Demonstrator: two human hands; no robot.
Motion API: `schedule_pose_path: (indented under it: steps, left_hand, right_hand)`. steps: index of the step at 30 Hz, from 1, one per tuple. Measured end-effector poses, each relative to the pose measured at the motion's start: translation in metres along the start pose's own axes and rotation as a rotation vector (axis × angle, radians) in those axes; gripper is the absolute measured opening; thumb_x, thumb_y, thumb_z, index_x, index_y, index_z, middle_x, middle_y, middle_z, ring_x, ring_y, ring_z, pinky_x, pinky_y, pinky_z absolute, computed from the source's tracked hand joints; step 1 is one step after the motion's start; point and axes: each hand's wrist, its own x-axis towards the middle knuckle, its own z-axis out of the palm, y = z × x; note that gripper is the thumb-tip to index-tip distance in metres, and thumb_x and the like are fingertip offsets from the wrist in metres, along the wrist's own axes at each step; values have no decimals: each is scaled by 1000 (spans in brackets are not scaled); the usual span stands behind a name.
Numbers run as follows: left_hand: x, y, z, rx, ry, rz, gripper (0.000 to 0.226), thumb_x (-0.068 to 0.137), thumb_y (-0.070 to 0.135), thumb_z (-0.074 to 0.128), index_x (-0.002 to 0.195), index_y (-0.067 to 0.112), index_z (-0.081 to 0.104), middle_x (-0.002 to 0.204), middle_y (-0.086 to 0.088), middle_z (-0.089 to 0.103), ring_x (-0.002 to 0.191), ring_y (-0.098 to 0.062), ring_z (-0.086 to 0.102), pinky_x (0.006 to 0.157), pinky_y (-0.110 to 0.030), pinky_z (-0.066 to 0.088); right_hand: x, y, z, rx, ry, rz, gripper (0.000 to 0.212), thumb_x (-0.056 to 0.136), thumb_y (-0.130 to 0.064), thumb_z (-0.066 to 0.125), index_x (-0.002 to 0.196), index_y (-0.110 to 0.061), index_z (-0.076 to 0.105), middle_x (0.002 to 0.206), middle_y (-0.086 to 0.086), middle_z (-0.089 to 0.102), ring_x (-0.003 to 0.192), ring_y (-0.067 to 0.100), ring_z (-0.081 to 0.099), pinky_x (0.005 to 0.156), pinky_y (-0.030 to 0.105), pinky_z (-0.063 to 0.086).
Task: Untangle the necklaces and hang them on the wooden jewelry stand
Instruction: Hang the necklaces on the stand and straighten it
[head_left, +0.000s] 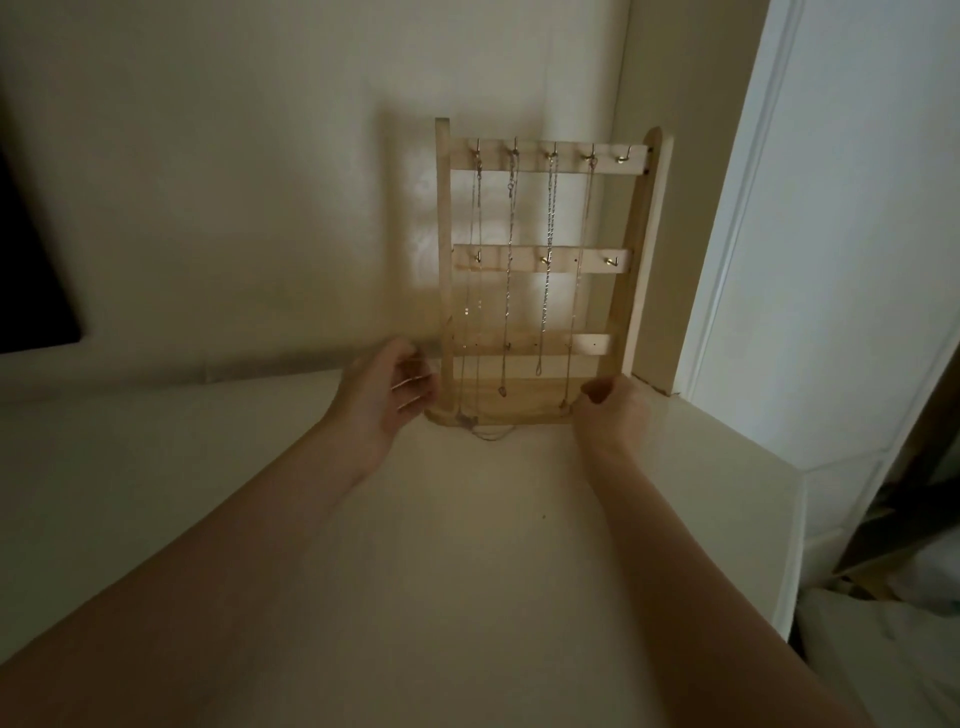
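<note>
I see both arms reaching over the pale tabletop (467, 545). Left hand (387, 392) hovers open beside the wooden jewelry stand (641, 249); right hand (610, 402) grips its base corner, I think. Four necklaces (548, 249) hang from top hooks against the wall.

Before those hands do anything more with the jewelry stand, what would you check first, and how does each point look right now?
1. Wooden stand upright on the white surface: ok.
2. Necklaces hanging from top-rail hooks: four hooks carry chains, ok.
3. Rightmost top hook free: ok.
4. Chain ends clear of the base: not ok, some spill over its front edge.
5. Left hand beside the stand's left post; contact: cannot tell.
6. Right hand at the base's right corner; firm grip: cannot tell.
</note>
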Motion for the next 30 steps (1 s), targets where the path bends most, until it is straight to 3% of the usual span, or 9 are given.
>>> schedule_pose_path:
  steps: [2,4,6,10,12,15,19,27,30]
  left_hand:
    - [-1,8,17,186,-92,49,19,87,10,50,72,17,60,55,5,51,47,-8,49,52,-19,46]
    - [-3,16,35,402,-176,83,14,87,11,54,81,15,67,59,5,50,45,-6,44,48,-17,42]
    - [-3,23,52,558,-280,71,14,88,11,56,91,8,69,62,4,51,45,-4,45,49,-16,44]
    - [-2,37,83,665,-406,56,11,90,9,57,94,6,67,63,0,55,47,-4,50,48,-17,47]
    - [1,46,95,705,-377,137,10,90,7,56,89,7,66,61,-2,56,42,-3,48,43,-15,43]
    - [11,60,108,771,-345,261,11,90,8,56,89,11,67,61,-2,58,39,-2,47,42,-13,42]
    - [28,76,131,784,-307,396,14,89,8,57,97,7,68,60,0,56,43,-4,47,44,-14,42]
    - [55,97,170,633,-254,507,12,89,0,55,97,1,64,65,-4,57,38,3,51,46,-10,45]
    - [62,98,179,657,-201,589,9,88,5,58,93,3,66,62,-4,59,40,0,53,48,-14,48]
  right_hand:
    - [0,1,5,-91,-26,-64,23,85,2,50,104,-8,60,117,9,48,107,23,48,81,25,39]
    - [-1,-1,9,-35,-18,-105,18,85,-2,52,95,-13,61,115,10,51,109,27,50,86,33,47]
    - [-4,-13,7,215,-107,-77,13,89,-8,51,91,-16,62,101,7,62,98,23,57,82,34,50]
    - [-8,-46,-8,907,-507,15,24,97,-15,39,90,-6,60,79,5,60,79,16,60,78,30,47]
    - [-3,-56,-16,1001,-586,55,30,99,-22,37,92,-5,60,78,4,59,75,14,58,76,30,45]
    - [13,-73,-31,762,-616,-32,31,99,-25,39,87,-10,63,79,0,60,67,11,50,63,25,39]
    - [44,-102,-56,458,-387,-153,15,91,-12,53,81,-11,65,72,-2,60,54,8,39,48,18,32]
    - [96,-146,-84,395,-344,-355,9,86,-9,61,82,-8,69,62,-1,53,49,8,42,47,18,34]
    - [113,-158,-81,302,-217,-420,9,85,-5,59,80,-7,66,63,-3,56,50,5,48,50,17,37]
